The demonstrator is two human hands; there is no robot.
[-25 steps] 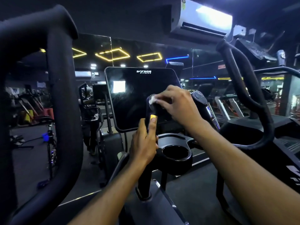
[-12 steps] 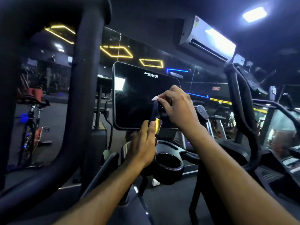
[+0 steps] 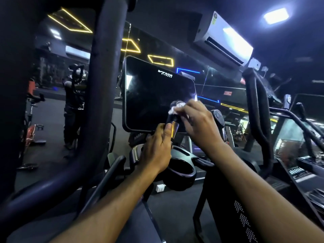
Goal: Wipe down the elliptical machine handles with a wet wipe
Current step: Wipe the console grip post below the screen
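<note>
A short black inner handle (image 3: 172, 116) of the elliptical stands in front of the dark console screen (image 3: 154, 95). My left hand (image 3: 157, 149) grips its lower part, thumb on a shiny sensor plate. My right hand (image 3: 199, 123) presses a small white wet wipe (image 3: 174, 109) against the handle's top. A second inner handle (image 3: 218, 118) stands just right of my right hand. The long moving handles rise at the left (image 3: 101, 85) and at the right (image 3: 257, 109).
A round cup holder (image 3: 180, 171) sits below my hands. A person (image 3: 73, 106) stands at a machine at the left. An air conditioner (image 3: 226, 37) hangs at the upper right. More gym machines fill the right side and far left.
The view has shifted right and down a little. My right hand with the wipe has moved over the handle's top. My left hand keeps its grip on the handle.
</note>
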